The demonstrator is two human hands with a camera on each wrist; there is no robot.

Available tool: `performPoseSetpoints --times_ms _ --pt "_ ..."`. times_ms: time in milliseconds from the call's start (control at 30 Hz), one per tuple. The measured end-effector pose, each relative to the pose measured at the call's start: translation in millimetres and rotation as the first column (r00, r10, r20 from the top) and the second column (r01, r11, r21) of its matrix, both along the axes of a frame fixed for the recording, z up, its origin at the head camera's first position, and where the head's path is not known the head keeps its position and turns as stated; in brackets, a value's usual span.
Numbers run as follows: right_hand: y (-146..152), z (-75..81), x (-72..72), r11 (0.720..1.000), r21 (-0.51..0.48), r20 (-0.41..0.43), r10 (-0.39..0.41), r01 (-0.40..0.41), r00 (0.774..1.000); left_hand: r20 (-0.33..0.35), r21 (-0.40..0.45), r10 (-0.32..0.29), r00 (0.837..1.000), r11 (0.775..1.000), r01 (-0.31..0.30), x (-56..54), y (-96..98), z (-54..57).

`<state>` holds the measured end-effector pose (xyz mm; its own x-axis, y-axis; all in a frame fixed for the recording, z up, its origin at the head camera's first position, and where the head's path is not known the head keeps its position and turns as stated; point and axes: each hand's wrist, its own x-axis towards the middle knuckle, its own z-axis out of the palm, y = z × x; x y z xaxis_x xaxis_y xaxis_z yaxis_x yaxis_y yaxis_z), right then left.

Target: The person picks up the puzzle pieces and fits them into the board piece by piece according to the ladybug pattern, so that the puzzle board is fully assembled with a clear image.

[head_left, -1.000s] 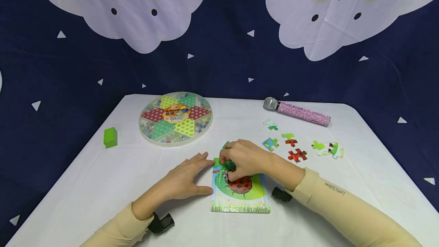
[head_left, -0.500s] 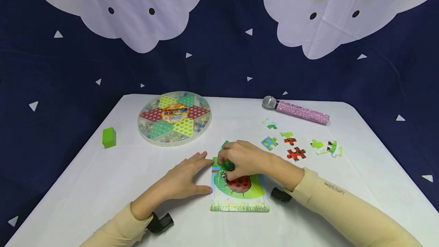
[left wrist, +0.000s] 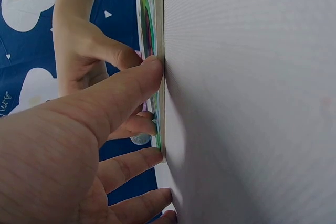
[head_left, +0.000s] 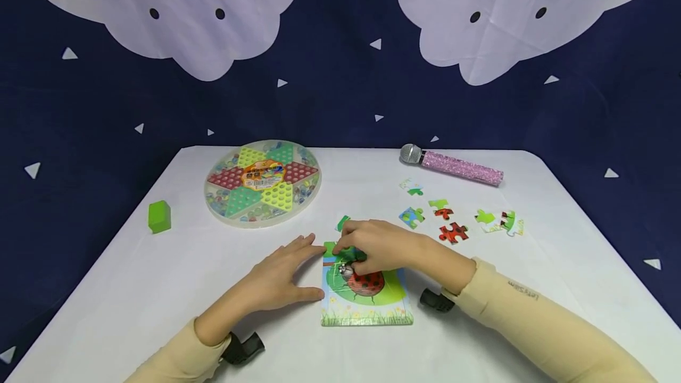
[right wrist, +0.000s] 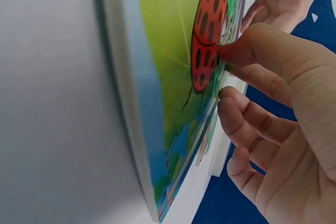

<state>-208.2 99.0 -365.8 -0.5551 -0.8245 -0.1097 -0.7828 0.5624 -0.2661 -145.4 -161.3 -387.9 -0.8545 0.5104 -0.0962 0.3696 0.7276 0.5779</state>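
Two hands, left hand (head_left: 282, 273) and right hand (head_left: 380, 244); one board (head_left: 367, 309) between and under them. Six pieces (head_left: 453, 233) lie right of and beyond the right hand; one green bit (head_left: 343, 223), perhaps a seventh, is half hidden just behind it. One mic (head_left: 461, 167) farther beyond. Past the left hand: one marble game (head_left: 263, 185), one block (head_left: 159, 217). Two black mounts (head_left: 242, 349), one per wrist.

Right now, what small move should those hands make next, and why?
Perhaps the left hand should brace the ladybug board: its fingertips are at the left edge, while the right hand reaches over it from the other side.
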Motion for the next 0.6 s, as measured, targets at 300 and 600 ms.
performPoseSetpoints --times_ms 300,600 --pt "2.5 0.9 -3.2 1.000 -0.025 0.044 0.002 -0.001 0.999 0.000 -0.011 0.010 1.000 1.000 -0.010 0.1 0.0 1.8" --pt "5.4 -1.7 -2.3 0.999 -0.033 0.011 0.000 0.000 1.000 -0.012 -0.017 0.001 1.000 1.000 -0.002 -0.8 -0.9 0.8"
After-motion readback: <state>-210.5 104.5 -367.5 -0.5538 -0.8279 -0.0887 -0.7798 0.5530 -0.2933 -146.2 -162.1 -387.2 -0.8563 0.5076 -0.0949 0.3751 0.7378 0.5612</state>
